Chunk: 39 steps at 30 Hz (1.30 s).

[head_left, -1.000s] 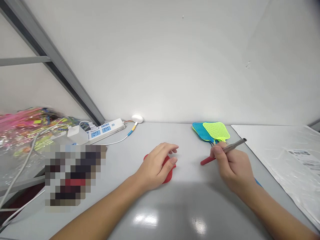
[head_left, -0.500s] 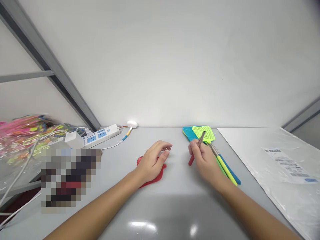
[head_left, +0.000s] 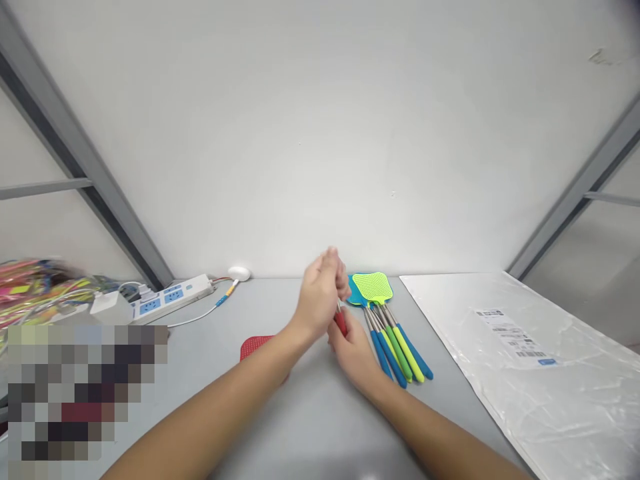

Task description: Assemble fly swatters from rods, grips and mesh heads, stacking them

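Observation:
My right hand [head_left: 354, 352] is closed round a red fly swatter handle [head_left: 341, 323], held tilted above the table. Just above it, my left hand [head_left: 321, 291] is wrapped round the upper end of the same handle, where a sliver of metal rod shows between the hands; its top is hidden in my fingers. A red mesh swatter head [head_left: 254, 346] lies flat on the table, partly covered by my left forearm. To the right lie several fly swatters with lime [head_left: 373, 288] and blue heads, metal rods and blue, green and lime grips [head_left: 404, 353].
A white plastic bag [head_left: 450, 320] with a printed label covers the table's right side. At the left are a power strip [head_left: 173, 298] with plugs, a white round device [head_left: 239, 273] on a cable, colourful wrapped goods [head_left: 30, 283] and a pixelated patch. Behind stands a pale wall.
My left hand has risen from over the red head and closed on the handle's rod. My right hand has brought the handle inward to meet it. The view has shifted, uncovering more swatter grips.

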{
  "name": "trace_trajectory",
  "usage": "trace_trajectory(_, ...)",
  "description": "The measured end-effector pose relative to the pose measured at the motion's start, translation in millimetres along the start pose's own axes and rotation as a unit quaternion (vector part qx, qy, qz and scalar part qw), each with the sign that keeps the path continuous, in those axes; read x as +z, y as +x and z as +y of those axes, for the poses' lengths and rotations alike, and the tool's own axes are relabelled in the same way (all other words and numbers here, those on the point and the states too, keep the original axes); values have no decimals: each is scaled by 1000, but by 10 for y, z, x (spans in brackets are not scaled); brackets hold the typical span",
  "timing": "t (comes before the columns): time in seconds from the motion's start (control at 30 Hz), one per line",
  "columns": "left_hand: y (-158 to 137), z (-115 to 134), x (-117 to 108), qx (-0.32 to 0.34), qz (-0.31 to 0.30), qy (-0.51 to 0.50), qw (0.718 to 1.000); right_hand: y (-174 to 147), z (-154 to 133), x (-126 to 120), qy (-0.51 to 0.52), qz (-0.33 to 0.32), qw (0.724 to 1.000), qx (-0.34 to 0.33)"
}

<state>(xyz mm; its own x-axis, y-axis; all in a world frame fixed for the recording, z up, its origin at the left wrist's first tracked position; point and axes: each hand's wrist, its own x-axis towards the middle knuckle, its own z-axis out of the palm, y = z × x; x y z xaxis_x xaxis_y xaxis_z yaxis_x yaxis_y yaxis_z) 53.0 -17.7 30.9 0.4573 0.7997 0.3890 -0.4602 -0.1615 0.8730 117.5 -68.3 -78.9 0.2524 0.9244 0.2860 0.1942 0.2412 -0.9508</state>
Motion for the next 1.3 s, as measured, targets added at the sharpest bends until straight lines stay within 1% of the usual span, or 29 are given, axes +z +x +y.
trace_trajectory(0.1,121,287,-105,16,35,-58,998,-72,-68,18,9,-25,1000,9)
trace_trajectory(0.13,147,369,-147,12,45,-71,996,-104,-94,26,9,-40,999,12)
trace_trajectory(0.23,178,485,-250,-37,64,-98,992,-199,-155,60,-12,-83,997,2)
trace_trajectory(0.33,163,460,-274,-83,83,-122,986,-258,-185,98,-39,-78,996,-12)
trace_trajectory(0.43,133,422,-226,-79,92,-143,982,-269,-195,103,-66,-58,996,-25)
trace_trajectory(0.6,81,394,-141,-67,46,-162,984,-283,-193,52,-99,-54,992,-48)
trace_trajectory(0.77,42,337,-112,-71,29,-171,982,-311,-159,55,-129,-37,990,-50)
trace_trajectory(0.83,25,322,-119,-68,15,-160,985,-297,-152,89,-116,-33,992,-35)
trace_trajectory(0.93,-2,283,-180,-45,-9,-108,993,-242,-163,147,-75,-56,996,15)
trace_trajectory(1.03,-20,183,-324,-5,6,-30,1000,-196,-132,167,-70,-70,995,27)
trace_trajectory(1.1,-20,90,-455,14,26,20,999,-191,-53,153,-117,-59,991,7)
trace_trajectory(1.17,-12,-4,-591,28,49,56,997,-195,56,128,-179,-55,982,-11)
trace_trajectory(1.3,8,-157,-781,36,69,89,993,-183,211,84,-263,-85,961,-26)
